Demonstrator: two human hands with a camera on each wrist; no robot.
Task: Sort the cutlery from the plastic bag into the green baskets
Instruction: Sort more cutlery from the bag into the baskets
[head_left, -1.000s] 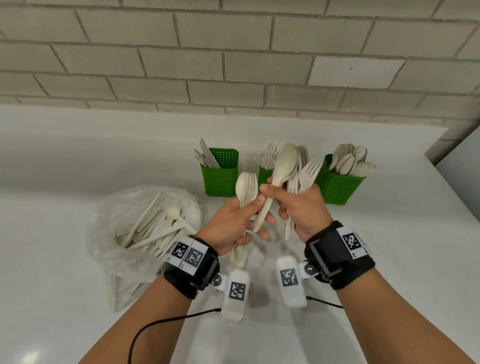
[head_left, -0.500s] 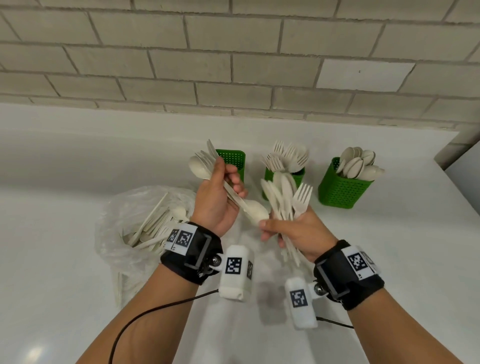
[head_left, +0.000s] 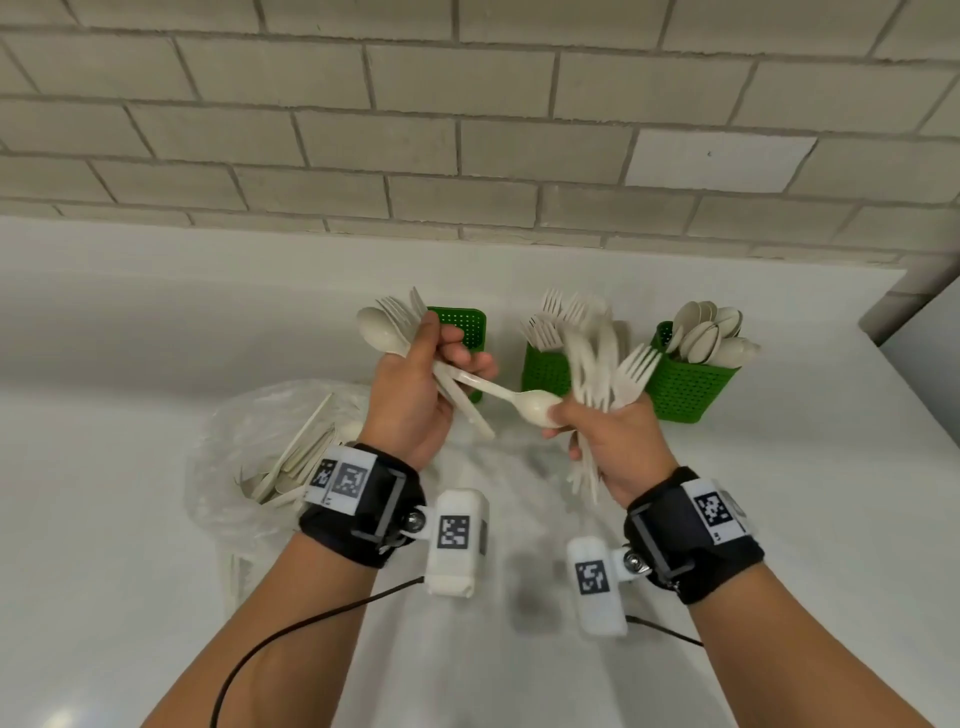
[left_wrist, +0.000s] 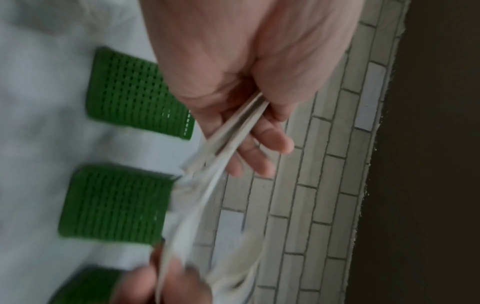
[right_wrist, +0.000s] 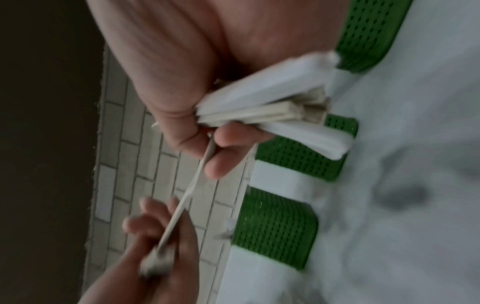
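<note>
My left hand grips a few beige plastic pieces, with a spoon bowl and fork tines sticking up past the left green basket. One spoon runs from that hand to my right hand, its bowl against the right thumb. The right hand grips a bundle of forks, tines up and blurred. In the wrist views the left hand and the right hand both curl round handles. The middle basket holds forks, the right basket spoons.
A clear plastic bag with several more cutlery pieces lies on the white counter at the left. A brick wall rises behind the baskets. The counter ends at the right near another surface.
The hands have come apart: my left hand rose to the left with its pieces, and my right hand dropped slightly to the right. A spoon now spans between them.
</note>
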